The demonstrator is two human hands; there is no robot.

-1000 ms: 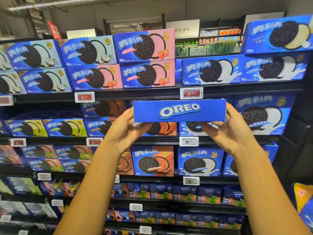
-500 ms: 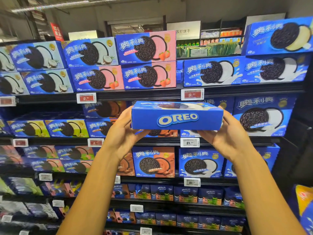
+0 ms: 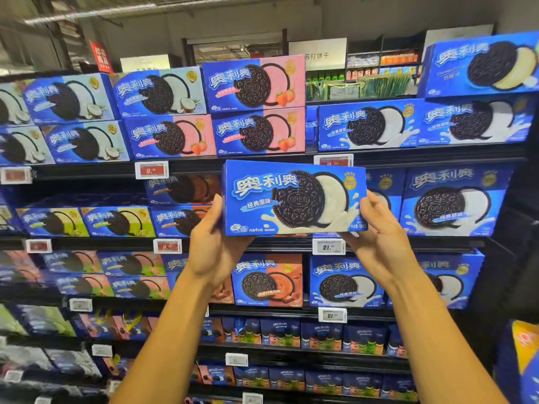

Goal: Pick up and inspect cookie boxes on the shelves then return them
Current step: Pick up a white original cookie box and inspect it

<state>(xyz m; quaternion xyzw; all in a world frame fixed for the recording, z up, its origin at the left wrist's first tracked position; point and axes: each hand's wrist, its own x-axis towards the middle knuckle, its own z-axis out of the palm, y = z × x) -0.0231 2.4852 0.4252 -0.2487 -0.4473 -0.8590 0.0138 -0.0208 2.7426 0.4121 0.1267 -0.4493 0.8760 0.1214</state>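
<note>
A blue cookie box [image 3: 293, 198] with a dark sandwich cookie and white milk splash on its front hangs upright in front of the second shelf [image 3: 408, 243], front face toward me. My left hand [image 3: 214, 243] grips its left end and lower corner. My right hand [image 3: 379, 237] grips its right end, thumb on the side edge. Matching boxes [image 3: 449, 199] stand on the shelf just behind and to the right.
The top shelf [image 3: 87, 172] carries coconut, pink strawberry [image 3: 253, 132] and classic boxes. Green and brown boxes stand to the left at mid level. Lower shelves hold an orange-fronted box [image 3: 267, 279] and small packs. Price tags [image 3: 328, 246] line the shelf edges. A yellow pack [image 3: 525, 360] juts in at the lower right.
The box has turned in my hands from showing its narrow edge with the logo to showing its full front face. Both hands sit slightly lower on its ends.
</note>
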